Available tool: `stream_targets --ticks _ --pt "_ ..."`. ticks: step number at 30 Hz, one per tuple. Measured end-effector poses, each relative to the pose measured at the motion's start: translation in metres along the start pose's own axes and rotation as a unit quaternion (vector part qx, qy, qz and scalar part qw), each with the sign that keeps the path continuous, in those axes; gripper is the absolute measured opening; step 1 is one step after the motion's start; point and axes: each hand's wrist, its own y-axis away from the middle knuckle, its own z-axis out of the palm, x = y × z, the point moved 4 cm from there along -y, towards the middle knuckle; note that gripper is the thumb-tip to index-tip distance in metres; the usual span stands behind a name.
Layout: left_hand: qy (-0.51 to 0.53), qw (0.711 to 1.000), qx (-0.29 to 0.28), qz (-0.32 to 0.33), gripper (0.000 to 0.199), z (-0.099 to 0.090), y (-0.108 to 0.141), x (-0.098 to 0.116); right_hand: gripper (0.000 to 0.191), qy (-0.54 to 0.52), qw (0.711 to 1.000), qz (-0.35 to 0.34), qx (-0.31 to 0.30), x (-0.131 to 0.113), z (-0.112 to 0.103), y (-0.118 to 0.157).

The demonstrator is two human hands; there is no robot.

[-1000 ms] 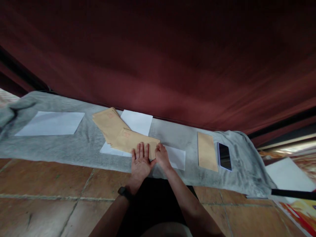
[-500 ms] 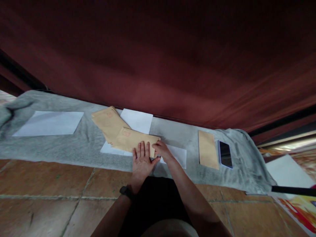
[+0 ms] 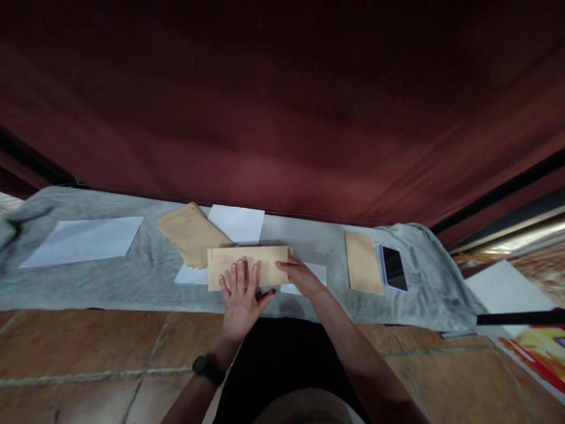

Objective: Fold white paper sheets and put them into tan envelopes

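Note:
A brown paper envelope (image 3: 269, 254) lies lengthwise in front of me. My left hand (image 3: 241, 303) rests on it with spread fingers, the fingertips on its lower middle. At the envelope's right end, my right hand (image 3: 302, 277) pinches the edge between thumb and fingers. To the left, a fanned pile of brown envelopes (image 3: 188, 232) lies slanted, its lower right part overlapped by the held envelope. White paper shows beneath on the left (image 3: 189, 275) and on the right (image 3: 318, 272). Another white sheet (image 3: 241, 221) lies behind the envelope.
A grey cloth (image 3: 154, 282) covers the long, narrow surface. One white sheet (image 3: 83, 238) lies far left. On the right are a single brown envelope (image 3: 364, 262) and a phone (image 3: 394, 269). A dark red upright surface (image 3: 282, 147) stands directly behind.
The held envelope has turned straighter, nearly level, and its faint red print is now partly behind my left fingers. My left fingers have spread wider. The camera view has shifted slightly.

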Motion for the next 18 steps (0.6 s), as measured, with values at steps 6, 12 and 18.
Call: stream_targets --ticks 6,12,18 --pt "0.014 0.987 -0.084 0.135 0.112 -0.023 -0.006 0.017 0.049 -0.02 0.999 0.023 -0.008 0.001 -0.04 0.086" --pt "0.057 0.952 -0.192 0.233 0.127 -0.031 0.01 0.055 0.05 0.014 0.999 0.03 0.016 0.022 -0.077 0.139" --pt "0.068 0.927 -0.231 0.287 0.115 -0.028 0.028 0.092 0.051 0.068 0.997 0.038 -0.013 0.037 -0.096 0.165"
